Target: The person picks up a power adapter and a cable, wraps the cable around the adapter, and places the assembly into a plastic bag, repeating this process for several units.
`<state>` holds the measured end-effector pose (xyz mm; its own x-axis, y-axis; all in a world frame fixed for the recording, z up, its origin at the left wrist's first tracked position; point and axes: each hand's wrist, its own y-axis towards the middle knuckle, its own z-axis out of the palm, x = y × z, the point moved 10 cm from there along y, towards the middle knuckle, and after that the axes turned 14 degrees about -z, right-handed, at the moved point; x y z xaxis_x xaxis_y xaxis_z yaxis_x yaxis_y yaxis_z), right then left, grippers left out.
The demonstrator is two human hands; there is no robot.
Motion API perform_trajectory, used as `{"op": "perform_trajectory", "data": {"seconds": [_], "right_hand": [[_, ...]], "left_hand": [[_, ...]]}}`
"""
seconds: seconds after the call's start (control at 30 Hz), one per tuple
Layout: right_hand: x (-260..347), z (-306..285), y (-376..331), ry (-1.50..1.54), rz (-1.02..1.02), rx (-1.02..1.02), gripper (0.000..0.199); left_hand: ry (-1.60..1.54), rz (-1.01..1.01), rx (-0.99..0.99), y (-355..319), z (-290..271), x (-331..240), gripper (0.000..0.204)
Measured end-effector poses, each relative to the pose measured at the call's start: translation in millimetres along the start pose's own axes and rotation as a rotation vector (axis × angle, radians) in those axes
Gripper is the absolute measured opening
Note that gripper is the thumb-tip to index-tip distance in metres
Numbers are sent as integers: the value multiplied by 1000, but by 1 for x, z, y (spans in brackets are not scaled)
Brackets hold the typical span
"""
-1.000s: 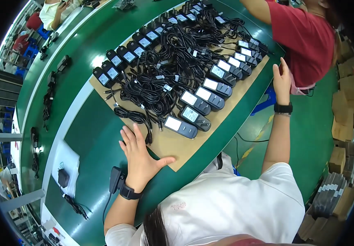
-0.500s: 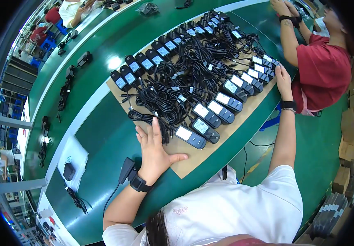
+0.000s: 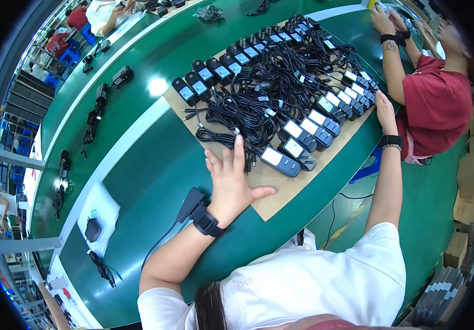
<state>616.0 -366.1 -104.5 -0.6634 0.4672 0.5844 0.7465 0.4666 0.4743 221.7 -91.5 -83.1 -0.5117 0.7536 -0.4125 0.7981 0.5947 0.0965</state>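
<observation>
A brown cardboard sheet (image 3: 272, 193) lies on the green table and carries two rows of black power adapters (image 3: 280, 161) with a tangle of black cables (image 3: 259, 104) between them. My left hand (image 3: 231, 179) rests flat on the sheet's near corner with fingers spread. Its fingertips reach the nearest cable loops, just left of the closest adapter. My right hand (image 3: 386, 113) lies on the sheet's right edge beside the right-hand row of adapters, fingers extended. Neither hand holds anything. Both wrists wear dark bands.
A person in a red shirt (image 3: 437, 104) works at the right, hands near the table's far corner. A loose black adapter (image 3: 191, 201) lies by my left wrist. A white sheet (image 3: 98, 212) and more adapters (image 3: 121, 74) sit left; cardboard boxes (image 3: 467, 187) stand right.
My left hand has slid forward on the cardboard until its fingertips touch the cables. My right hand has stayed on the sheet's right edge. The view has shifted slightly.
</observation>
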Motion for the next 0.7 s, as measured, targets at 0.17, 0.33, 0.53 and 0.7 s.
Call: {"op": "perform_trajectory", "data": {"seconds": [0.17, 0.33, 0.53, 0.7], "right_hand": [[11, -31, 14, -59, -50, -145, 47], [128, -45, 44, 13, -190, -154, 44], [285, -142, 186, 244, -318, -158, 74], [266, -173, 288, 66, -4, -134, 67]], "left_hand": [[-72, 42, -23, -10, -12, -3, 119], [-284, 2, 143, -24, -45, 30, 110], [-782, -74, 11, -53, -166, 53, 86], [-628, 275, -707, -143, -351, 58, 60]]}}
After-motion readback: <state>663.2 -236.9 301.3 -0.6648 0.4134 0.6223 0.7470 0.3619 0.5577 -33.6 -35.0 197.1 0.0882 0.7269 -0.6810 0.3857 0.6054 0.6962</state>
